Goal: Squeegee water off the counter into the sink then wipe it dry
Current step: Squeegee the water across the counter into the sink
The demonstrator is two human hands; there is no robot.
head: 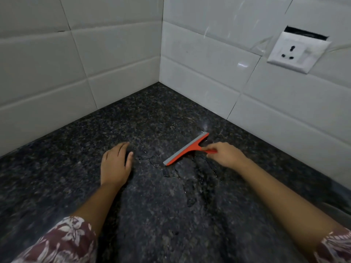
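Note:
A red squeegee point(187, 149) with a grey rubber blade lies slanted on the dark speckled granite counter point(155, 114), its blade edge on the stone. My right hand point(225, 155) grips its short red handle from the right. My left hand point(115, 164) rests flat on the counter to the left of the blade, fingers apart, holding nothing. A thin film of water point(182, 179) with irregular edges spreads over the counter below and around the blade. No sink or cloth is in view.
White tiled walls point(81, 59) meet in a corner behind the counter. A white wall socket point(296, 51) sits on the right wall, above the counter. The counter's right edge point(340, 209) shows at lower right.

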